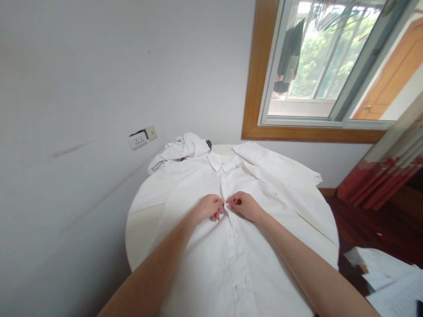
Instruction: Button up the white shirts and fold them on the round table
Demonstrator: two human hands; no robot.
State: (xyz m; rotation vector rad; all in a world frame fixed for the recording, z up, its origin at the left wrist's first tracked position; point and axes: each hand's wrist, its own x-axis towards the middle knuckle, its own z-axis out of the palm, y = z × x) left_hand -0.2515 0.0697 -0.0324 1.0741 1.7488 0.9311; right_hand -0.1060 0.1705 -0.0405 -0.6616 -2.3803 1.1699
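A white button-up shirt lies face up on a round white table, its collar pointing toward the wall. My left hand and my right hand meet at the button placket in the upper chest area. Both hands are closed in a pinch on the edges of the placket, fingertips almost touching each other. Whether a button sits between the fingers is too small to tell. The shirt's right sleeve is spread out toward the window side.
Another crumpled white garment lies at the table's far edge by the wall. A wall socket sits to the left. A window is at the upper right, a curtain and white items on the dark floor at right.
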